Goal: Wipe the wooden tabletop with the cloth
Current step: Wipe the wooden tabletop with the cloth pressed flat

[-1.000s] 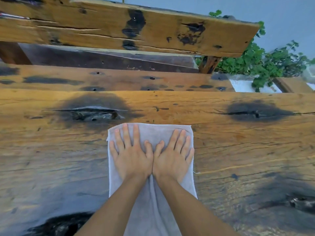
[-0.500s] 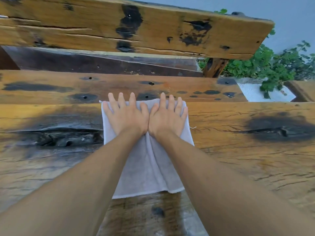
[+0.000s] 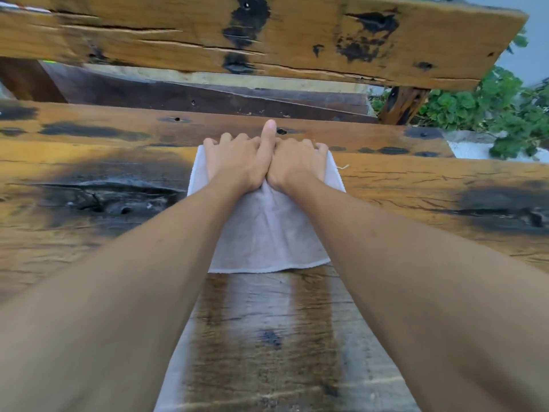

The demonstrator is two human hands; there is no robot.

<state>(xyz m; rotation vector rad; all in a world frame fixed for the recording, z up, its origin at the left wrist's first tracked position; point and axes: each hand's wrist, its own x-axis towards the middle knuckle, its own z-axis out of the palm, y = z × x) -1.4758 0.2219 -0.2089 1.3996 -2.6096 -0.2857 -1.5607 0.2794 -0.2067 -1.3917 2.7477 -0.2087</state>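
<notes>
A white cloth lies flat on the wooden tabletop, reaching to its far edge. My left hand and my right hand press side by side on the cloth's far end. Their fingers curl down over the table's far edge, gripping the cloth there. One finger of my left hand sticks out forward. A damp, darker streak on the wood runs from the cloth's near hem towards me.
Beyond the table's far edge sits a lower wooden bench seat and above it a thick bench backrest plank. Green plants grow at the right behind a white ledge. Dark burnt knots mark the tabletop on both sides.
Both hands slid the cloth away from me across the tabletop to its far edge. The flat fingers have curled over that edge, and a wet streak now shows behind the cloth.
</notes>
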